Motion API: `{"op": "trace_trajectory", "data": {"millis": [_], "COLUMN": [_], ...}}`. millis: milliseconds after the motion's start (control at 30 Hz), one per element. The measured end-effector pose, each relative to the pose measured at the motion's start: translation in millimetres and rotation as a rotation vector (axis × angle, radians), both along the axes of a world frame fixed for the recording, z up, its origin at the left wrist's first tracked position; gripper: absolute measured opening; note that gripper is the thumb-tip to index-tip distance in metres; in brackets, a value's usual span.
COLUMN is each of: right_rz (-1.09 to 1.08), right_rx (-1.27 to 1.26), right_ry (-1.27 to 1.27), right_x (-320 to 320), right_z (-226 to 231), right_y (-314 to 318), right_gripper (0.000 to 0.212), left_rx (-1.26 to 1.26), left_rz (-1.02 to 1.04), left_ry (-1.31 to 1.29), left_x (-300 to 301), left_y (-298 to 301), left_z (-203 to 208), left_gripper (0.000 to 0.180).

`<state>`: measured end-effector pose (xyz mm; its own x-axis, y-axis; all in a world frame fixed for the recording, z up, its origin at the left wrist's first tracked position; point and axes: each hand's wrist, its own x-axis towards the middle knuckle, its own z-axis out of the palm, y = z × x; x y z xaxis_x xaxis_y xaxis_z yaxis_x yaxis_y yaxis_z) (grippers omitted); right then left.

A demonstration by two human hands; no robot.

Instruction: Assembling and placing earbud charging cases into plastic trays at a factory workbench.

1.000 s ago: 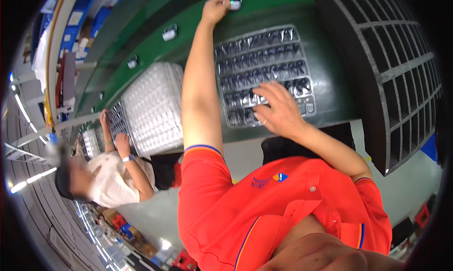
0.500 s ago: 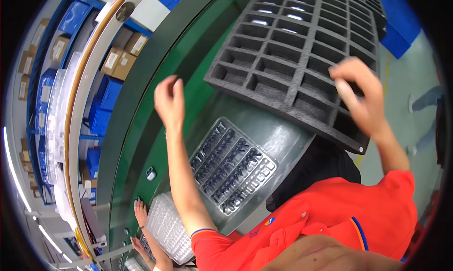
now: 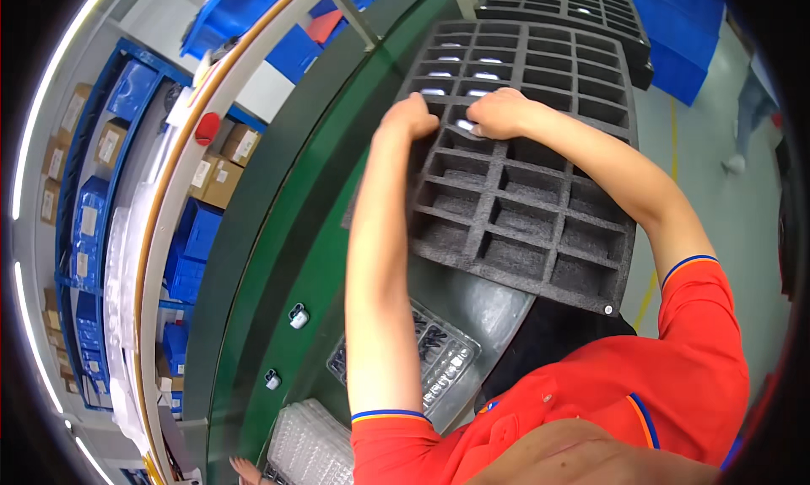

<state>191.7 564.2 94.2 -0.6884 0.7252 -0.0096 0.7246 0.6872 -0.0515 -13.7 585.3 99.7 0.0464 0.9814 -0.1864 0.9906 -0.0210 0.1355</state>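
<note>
A dark grey foam tray [image 3: 525, 200], divided into many rectangular compartments, lies before me, with small white glossy pieces in several far-left ones. My right hand [image 3: 502, 113] is closed over a compartment left of the middle, fingertips on a small white piece [image 3: 466, 125] that pokes out beside them. Over the tray's left column, my left hand [image 3: 409, 118] is closed with its fingers pointing down; whatever it holds is hidden.
Small white-and-dark pieces [image 3: 299, 316] sit on the green conveyor belt [image 3: 253, 363] at left. A clear plastic tray [image 3: 456, 354] with dark parts lies partly behind my left forearm. Stacked clear trays [image 3: 308, 443] stand nearby. Another foam tray [image 3: 561, 8] and blue bins [image 3: 675, 37] are farther off.
My left hand has moved from above the belt rightward and up to the foam tray. My right hand has shifted left and farther across it. The view has turned, and another belt piece shows.
</note>
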Motion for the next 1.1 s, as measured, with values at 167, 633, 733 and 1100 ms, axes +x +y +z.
{"op": "trace_trajectory", "data": {"millis": [167, 633, 733, 1100], "right_rz": [0.035, -0.277, -0.284, -0.067], "right_rx": [-0.183, 0.125, 0.254, 0.170], "right_ry": [-0.018, 0.405, 0.616, 0.773], "right_x": [6.9, -20.6, -18.0, -11.6], "right_z": [2.4, -29.2, -45.9, -39.8], "right_y": [21.4, -14.0, -4.6, -0.5], "right_gripper": [0.033, 0.037, 0.039, 0.043], "left_rx": [-0.063, 0.383, 0.620, 0.851], "left_rz": [-0.008, -0.178, -0.147, -0.068], "left_ry": [0.076, -0.408, -0.376, -0.543], "left_x": [22.5, -32.1, -8.3, -12.5], "left_y": [20.8, -12.1, -25.0, -91.2], "left_z": [14.5, -25.2, -29.4, 1.4], "left_gripper": [0.045, 0.038, 0.038, 0.038]}}
